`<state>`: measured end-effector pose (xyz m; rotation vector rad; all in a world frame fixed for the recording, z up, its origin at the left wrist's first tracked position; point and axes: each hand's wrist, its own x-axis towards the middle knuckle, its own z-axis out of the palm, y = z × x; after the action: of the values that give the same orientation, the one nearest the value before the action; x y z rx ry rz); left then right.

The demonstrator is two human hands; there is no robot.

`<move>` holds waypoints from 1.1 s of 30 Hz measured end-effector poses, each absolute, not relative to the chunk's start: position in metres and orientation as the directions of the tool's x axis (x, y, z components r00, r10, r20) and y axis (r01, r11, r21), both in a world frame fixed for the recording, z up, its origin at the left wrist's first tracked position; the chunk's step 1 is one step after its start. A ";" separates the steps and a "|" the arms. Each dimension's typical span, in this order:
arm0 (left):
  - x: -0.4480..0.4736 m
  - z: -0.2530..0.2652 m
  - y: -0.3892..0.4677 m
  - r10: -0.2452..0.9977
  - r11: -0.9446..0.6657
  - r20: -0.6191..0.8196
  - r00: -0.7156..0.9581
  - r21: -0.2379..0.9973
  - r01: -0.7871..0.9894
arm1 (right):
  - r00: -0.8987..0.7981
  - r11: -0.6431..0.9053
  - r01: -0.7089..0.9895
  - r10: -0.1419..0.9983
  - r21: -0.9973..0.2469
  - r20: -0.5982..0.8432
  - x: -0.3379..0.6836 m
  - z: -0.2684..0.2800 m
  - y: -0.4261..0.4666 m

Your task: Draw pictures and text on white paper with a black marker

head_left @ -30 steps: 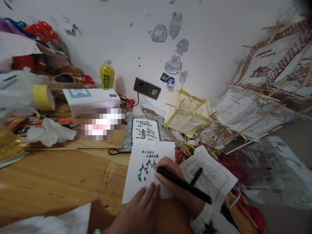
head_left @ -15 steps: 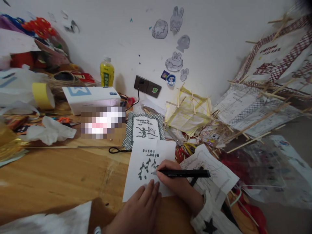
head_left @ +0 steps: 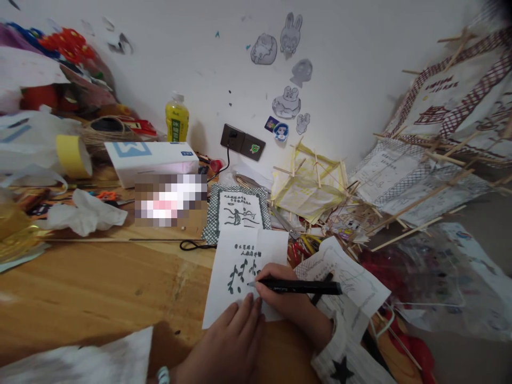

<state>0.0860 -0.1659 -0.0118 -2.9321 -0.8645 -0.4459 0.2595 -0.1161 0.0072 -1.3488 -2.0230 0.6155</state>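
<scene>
Between the fingers of my right hand is a black marker pen, held nearly level, its tip at the paper. Beneath it lies a white sheet of paper with rows of written characters and dark leafy stems drawn on it. My left hand rests flat on the sheet's lower part, fingers stretched out and close to the pen tip. Just beyond, partly covered by the sheet, is a finished-looking drawing with a dark cross-hatched border. Another drawn sheet lies under and beside my right forearm.
Stick-framed paper lanterns, one yellow and others white, crowd the right side. At the back left stand a yellow drink bottle, a white box and a tape roll. Crumpled tissue lies nearer on the wooden table.
Very little differs: the pen and my right hand have shifted slightly at the same spot by the stems. My left hand stays on the sheet, and the view has tilted a touch.
</scene>
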 end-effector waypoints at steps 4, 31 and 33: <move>0.085 -0.013 -0.168 0.517 -0.840 0.321 0.794 0.013 0.542 | -0.290 0.368 0.633 0.929 -0.681 0.232 0.260 0.007 -0.116; 0.086 -0.015 -0.167 0.530 -0.837 0.276 0.802 0.021 0.547 | -0.221 0.347 0.656 0.937 -0.670 0.270 0.257 0.007 -0.113; 0.086 -0.016 -0.166 0.526 -0.842 0.268 0.807 0.028 0.539 | -0.223 0.348 0.655 0.937 -0.671 0.269 0.258 0.006 -0.113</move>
<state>0.0864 -0.1662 -0.0155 -2.9387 -0.8669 -0.4135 0.2577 -0.1131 0.0064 -1.3844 -1.9673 0.5609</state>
